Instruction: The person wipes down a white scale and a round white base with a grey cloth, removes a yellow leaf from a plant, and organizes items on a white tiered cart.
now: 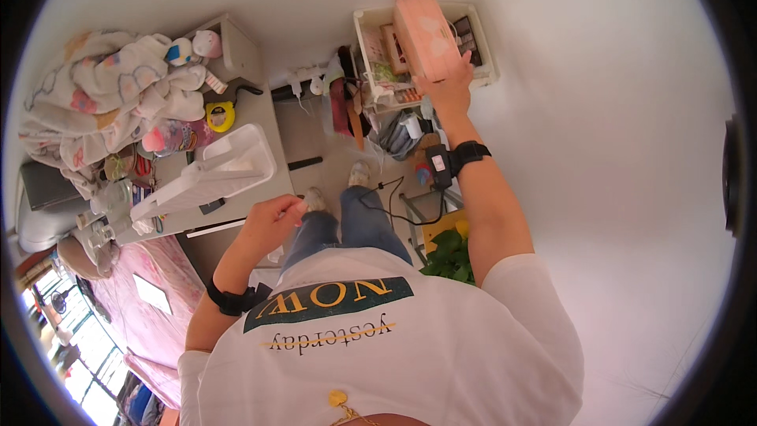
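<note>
My right hand [450,89] grips the near end of a pink box [427,38], thumb on one side and fingers on the other. The box lies tilted across the top of a white plastic basket [486,65] by the wall. Inside the basket, beside the box, are a framed item [392,48] and a dark flat case [467,35]. My left hand [273,222] hangs near the table's edge with its fingers curled together, and I see nothing in it. Nearest to it is a white plastic bin [269,157] on the table.
The grey table [260,124] at left bears a yellow tape measure [220,116], a printed blanket [106,89], a bottle [177,136] and glass jars [109,198]. Bags [399,133] hang below the basket. A cable [396,216] runs from my right wrist device; a potted plant [449,254] stands close by.
</note>
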Demonstrator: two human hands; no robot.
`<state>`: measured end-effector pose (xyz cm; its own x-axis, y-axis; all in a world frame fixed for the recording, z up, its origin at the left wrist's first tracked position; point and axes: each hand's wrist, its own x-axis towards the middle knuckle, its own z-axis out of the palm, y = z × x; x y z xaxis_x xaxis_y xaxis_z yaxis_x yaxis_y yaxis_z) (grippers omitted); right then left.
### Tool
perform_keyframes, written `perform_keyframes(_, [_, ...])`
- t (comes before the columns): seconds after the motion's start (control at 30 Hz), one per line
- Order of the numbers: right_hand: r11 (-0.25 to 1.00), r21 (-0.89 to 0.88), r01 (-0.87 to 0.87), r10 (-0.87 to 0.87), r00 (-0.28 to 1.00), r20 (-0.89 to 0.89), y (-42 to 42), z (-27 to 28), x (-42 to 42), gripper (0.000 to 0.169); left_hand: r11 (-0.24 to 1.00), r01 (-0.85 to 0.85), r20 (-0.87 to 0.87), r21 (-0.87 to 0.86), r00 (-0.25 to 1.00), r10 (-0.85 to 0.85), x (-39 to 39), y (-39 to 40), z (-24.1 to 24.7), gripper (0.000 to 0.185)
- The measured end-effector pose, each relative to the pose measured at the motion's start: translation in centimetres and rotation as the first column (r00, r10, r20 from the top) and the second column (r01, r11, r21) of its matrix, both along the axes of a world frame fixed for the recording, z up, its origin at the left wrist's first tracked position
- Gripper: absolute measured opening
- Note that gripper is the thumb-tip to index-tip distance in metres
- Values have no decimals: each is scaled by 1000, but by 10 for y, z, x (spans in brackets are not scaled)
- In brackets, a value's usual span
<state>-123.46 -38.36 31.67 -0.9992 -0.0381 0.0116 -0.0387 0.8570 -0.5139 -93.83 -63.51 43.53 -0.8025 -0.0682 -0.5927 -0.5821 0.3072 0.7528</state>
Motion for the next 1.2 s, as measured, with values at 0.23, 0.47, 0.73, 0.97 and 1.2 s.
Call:
perform_keyframes(0.23, [993, 69, 101, -110, 981, 159, 0, 2, -16, 112, 999, -29, 25, 35, 999, 28, -30, 12, -4, 29])
perform_keyframes(0.47, [998, 40, 52, -57, 988, 146, 11, 3, -42, 103, 999, -12, 4, 37, 1000, 12, -54, 19, -9, 29])
perform_keyframes(0.73, [971, -164, 174, -190, 978, -89, 63, 57, -30, 97, 998, 46, 58, 45, 997, -49, -66, 21, -3, 29])
perform_keyframes(0.97, [928, -272, 254, -262, 965, 5, 142, 118, 44, 87, 991, 95, 68, 96, 992, -102, -69, 26, -10, 28])
perform_keyframes(1.2, [971, -232, 56, 7, 965, 261, 158, 126, 140, 84, 973, 216, -116, -77, 968, -224, -82, 35, -21, 42])
